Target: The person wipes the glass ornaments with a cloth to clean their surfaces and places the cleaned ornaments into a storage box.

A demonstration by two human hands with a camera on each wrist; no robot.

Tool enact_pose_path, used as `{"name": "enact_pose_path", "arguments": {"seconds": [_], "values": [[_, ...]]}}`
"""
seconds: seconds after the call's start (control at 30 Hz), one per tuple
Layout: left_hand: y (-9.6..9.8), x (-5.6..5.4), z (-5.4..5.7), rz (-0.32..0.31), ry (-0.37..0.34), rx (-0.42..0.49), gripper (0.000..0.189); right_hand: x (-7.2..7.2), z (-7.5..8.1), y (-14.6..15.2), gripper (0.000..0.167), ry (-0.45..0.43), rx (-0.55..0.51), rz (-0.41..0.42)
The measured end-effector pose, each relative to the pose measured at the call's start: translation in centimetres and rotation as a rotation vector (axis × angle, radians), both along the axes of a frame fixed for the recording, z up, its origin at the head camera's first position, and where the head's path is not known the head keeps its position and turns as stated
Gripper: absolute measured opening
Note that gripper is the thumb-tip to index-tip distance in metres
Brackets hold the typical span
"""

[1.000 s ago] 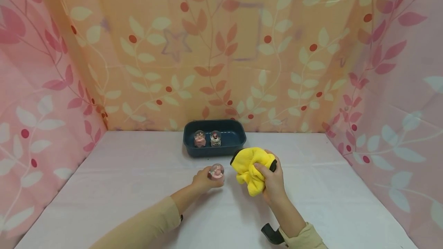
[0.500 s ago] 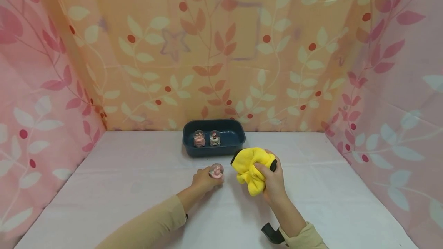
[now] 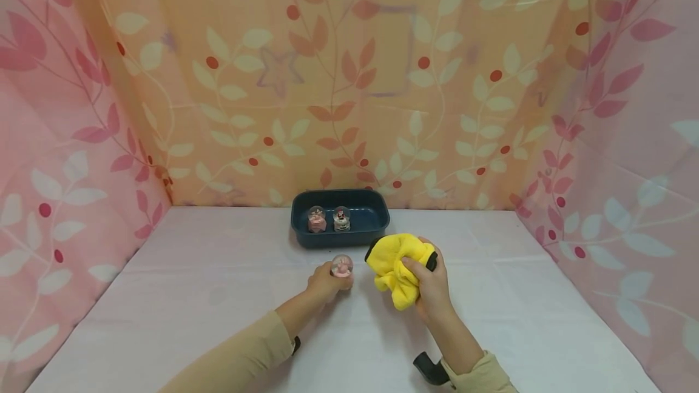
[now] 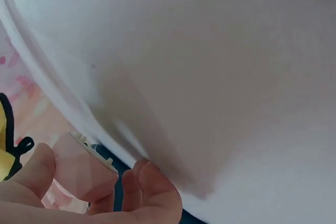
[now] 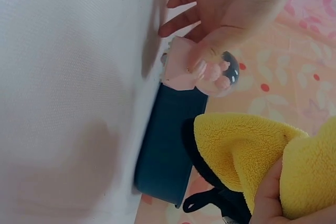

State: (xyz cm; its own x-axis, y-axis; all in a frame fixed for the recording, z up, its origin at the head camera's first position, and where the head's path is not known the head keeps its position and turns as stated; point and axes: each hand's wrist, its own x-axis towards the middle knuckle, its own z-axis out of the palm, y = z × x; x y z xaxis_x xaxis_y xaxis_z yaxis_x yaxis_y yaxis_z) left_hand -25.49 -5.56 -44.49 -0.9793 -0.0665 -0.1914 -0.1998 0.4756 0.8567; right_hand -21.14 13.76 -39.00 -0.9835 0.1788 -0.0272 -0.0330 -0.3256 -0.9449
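- Globe (image 3: 342,267), just below the middle of the head view, is held by the left grip (image 3: 323,284), dome (image 5: 229,74) upward.
- Left grip: narrowed on the pink base (image 5: 179,65), thumb on one side and fingers on the other; in the right wrist view two fingers stand free at the top of the frame. The globe rises past the fingertips, so most of the dome is exposed.
- Right grip (image 3: 435,284), right of centre in the head view, holds a bunched yellow cloth (image 3: 398,262); cloth and globe are near but apart.
- Wiping looks like the step in hand (a judgement from cloth and globe side by side). To do it well, keep the pinch low on the base, bring a flat fold of cloth over the dome, and turn the globe gently, watching that the smooth shell does not slip.
- I cannot tell whether the base touches the tabletop (image 3: 218,296).
- Blue tray (image 3: 341,239), above the globe in the head view, holds a pink globe (image 3: 317,221) and a white one (image 3: 341,221), side by side in its left half and middle.
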Motion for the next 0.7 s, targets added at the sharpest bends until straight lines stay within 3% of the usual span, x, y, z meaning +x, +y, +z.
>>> {"name": "enact_pose_path", "arguments": {"seconds": [0.2,0.47,0.7], "values": [[-0.2,0.4,0.3,-0.05,0.045,0.127,0.045,0.0,0.0,-0.1,0.061,0.004,-0.006,0.012],[-1.1,0.7,1.0,-0.089,0.048,0.124,0.05,0.0,0.1,-0.2,0.061,0.01,0.004,0.009],[-1.6,1.2,2.5,-0.13,0.095,0.15,0.045,0.1,0.3,-0.4,0.061,0.011,0.014,0.011]]}}
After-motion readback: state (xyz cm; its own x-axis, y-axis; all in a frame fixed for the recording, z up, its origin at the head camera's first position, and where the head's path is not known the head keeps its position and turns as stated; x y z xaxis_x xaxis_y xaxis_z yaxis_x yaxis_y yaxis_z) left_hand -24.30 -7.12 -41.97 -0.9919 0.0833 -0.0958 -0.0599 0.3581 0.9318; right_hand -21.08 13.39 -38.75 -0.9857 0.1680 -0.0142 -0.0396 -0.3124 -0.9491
